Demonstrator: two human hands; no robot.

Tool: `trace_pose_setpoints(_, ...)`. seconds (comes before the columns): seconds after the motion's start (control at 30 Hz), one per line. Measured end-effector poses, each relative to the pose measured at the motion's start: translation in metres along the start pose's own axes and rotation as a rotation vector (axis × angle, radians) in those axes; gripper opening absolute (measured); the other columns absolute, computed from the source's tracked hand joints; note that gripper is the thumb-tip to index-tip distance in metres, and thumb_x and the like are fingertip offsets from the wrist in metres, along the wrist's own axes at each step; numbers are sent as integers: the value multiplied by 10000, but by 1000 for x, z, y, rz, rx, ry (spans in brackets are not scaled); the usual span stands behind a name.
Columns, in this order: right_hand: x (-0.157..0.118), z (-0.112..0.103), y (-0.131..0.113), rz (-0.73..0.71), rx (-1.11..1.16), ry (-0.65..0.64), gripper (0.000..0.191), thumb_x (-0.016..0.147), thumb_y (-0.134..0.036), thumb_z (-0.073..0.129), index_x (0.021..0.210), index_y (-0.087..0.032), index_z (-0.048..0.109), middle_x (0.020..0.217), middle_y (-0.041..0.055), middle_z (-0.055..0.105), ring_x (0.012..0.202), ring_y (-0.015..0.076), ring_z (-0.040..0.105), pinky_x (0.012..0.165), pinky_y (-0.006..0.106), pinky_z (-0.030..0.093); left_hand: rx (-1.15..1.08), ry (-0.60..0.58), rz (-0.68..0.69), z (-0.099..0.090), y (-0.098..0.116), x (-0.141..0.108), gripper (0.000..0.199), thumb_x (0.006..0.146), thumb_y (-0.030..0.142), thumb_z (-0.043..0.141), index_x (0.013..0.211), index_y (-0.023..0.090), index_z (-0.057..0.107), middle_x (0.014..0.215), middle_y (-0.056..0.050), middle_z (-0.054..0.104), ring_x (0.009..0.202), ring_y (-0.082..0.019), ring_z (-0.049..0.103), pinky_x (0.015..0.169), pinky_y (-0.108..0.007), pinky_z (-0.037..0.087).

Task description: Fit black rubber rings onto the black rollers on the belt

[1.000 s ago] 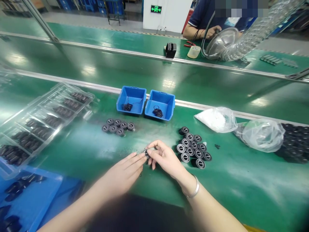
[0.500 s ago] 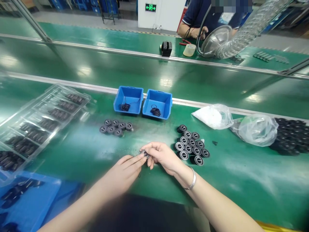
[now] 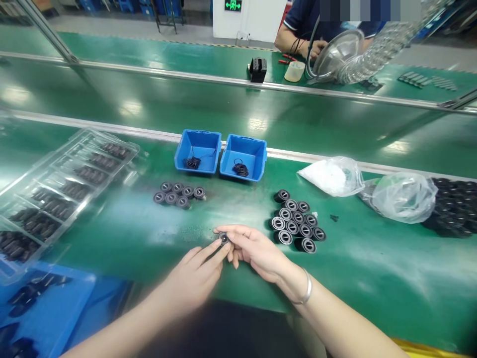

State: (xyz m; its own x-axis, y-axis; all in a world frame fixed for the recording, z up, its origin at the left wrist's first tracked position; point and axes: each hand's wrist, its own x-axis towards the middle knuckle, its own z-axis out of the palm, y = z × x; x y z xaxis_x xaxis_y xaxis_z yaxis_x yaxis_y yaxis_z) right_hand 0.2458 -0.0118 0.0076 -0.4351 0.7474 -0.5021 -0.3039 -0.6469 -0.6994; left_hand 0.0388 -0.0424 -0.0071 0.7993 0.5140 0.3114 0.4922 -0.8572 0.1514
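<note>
Between my two hands is a small round black part [image 3: 223,238] with a ring-shaped face, held just above the green bench. My left hand [image 3: 199,271] presses its fingertips against the near side of the part. Thumb and fingers of my right hand [image 3: 253,248] close on it from the right; a silver bangle is on that wrist. To the right stand several black cylindrical parts [image 3: 298,223] with slotted round tops. A smaller group of similar round parts [image 3: 179,194] sits to the left, beyond my hands.
Two blue bins [image 3: 197,154] holding thin black rings stand ahead. At left lie a clear compartment tray [image 3: 85,184] of dark parts and a blue tray [image 3: 74,308]. Plastic bags [image 3: 331,176] and many black parts [image 3: 454,204] are at right. A person [image 3: 298,35] works across the bench.
My hands remain on the round part, and my left fingers have shifted slightly on it, showing more of its face. The camera view has tilted a little.
</note>
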Motion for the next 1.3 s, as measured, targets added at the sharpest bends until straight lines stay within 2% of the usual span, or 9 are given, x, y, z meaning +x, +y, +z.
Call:
trace_pose_setpoints(0.23,13,-5,-3,46,-72,-58,336,837,-391,700,1048,-135,644,574,-25,595,469,89,575,400,167,482,-47,-2,59,-8,-16,4,268,961,101,416,1014,131,677,1297,-112,650,1339,-263,458,1056,-401,318)
trace_pose_setpoints(0.4,10,-3,-1,4,-48,-68,349,880,-413,652,1114,-156,617,743,31,656,664,152,677,424,182,523,-4,25,5,2,-5,1,295,956,81,398,1068,111,669,1409,-124,557,1375,-287,412,1012,-400,361)
trace_pose_setpoints(0.57,12,-5,1,1,-73,-71,295,886,-389,655,1065,-158,618,640,-14,612,495,96,606,377,152,476,-5,54,31,7,-5,-6,297,956,78,408,1135,80,645,1390,-159,567,1371,-284,426,1028,-405,375)
trace_pose_setpoints(0.73,11,-4,-1,-4,-64,-92,337,896,-434,629,1094,-162,609,728,18,645,626,134,666,432,180,525,20,63,28,10,-7,-9,312,953,78,413,1159,102,645,1394,-124,572,1358,-245,449,1084,-384,329)
trace_pose_setpoints(0.9,13,-4,2,-19,-118,-81,311,888,-414,645,1056,-155,609,553,-43,572,457,82,571,399,158,496,18,40,-15,12,-1,-9,279,955,119,440,1130,132,658,1416,-114,554,1357,-244,447,1063,-374,342)
trace_pose_setpoints(1.0,13,-2,6,-42,-112,-57,336,877,-426,650,1077,-162,594,635,-21,600,505,102,608,398,176,510,31,26,-13,9,-2,-7,256,944,119,453,1087,131,665,1421,-117,548,1360,-273,441,1023,-406,363)
trace_pose_setpoints(1.1,10,1,12,-171,-87,52,408,875,-443,641,1191,-202,543,848,29,627,671,146,669,398,190,520,98,42,-42,7,-11,-6,248,935,86,450,1035,130,673,1419,-125,548,1349,-285,456,983,-421,383)
trace_pose_setpoints(1.17,9,2,17,-247,-107,113,441,889,-440,620,1251,-217,503,872,32,618,703,155,673,392,188,507,145,57,-89,6,-23,-4,247,936,72,443,1000,133,674,1408,-131,558,1333,-285,478,967,-425,401)
trace_pose_setpoints(1.3,5,2,24,-261,-288,116,384,945,-409,522,1260,-194,476,719,-5,631,444,93,572,375,189,447,191,67,-163,2,-52,-1,226,949,89,442,950,131,665,1386,-151,574,1313,-292,503,948,-440,444)
